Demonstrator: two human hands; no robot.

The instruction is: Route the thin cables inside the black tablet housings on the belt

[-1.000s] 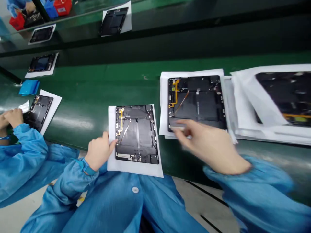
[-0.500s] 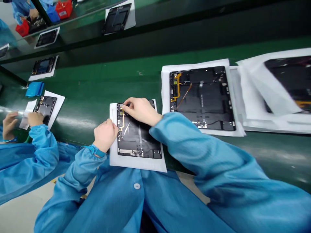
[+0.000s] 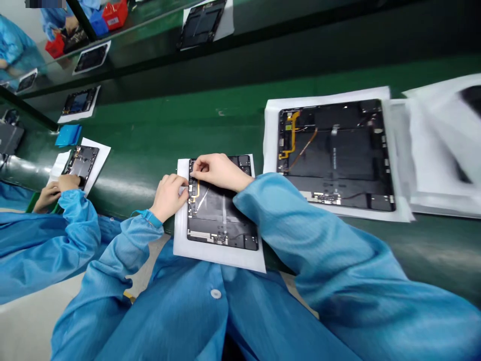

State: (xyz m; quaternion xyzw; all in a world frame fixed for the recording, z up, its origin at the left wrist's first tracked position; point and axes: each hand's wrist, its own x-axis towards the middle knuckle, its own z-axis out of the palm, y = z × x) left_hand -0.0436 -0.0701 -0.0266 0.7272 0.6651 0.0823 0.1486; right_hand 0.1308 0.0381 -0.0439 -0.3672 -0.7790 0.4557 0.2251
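Observation:
An opened black tablet (image 3: pixel 221 215) lies on a white foam sheet (image 3: pixel 218 258) at the near edge of the green belt (image 3: pixel 158 130). My left hand (image 3: pixel 170 195) rests at the tablet's left edge, fingers curled and pressing near a yellow flex cable (image 3: pixel 196 191). My right hand (image 3: pixel 218 170) reaches across the tablet's top, fingertips pinched together at its upper left corner. What the fingertips pinch is too small to make out. A second, larger opened tablet (image 3: pixel 334 153) sits on white foam to the right.
A co-worker's hands (image 3: pixel 56 188) in blue sleeves work on another tablet (image 3: pixel 80 160) at the left, beside a blue pad (image 3: pixel 68 135). More tablets on foam lie farther along the belt. Red and blue bins (image 3: pixel 112 12) stand far left. Blurred white foam sheets (image 3: pixel 439 145) overlap at right.
My right hand came from the larger tablet over to the near tablet's upper left corner. My left hand slid from the foam's edge onto the tablet's left side. The view shifted a little leftward.

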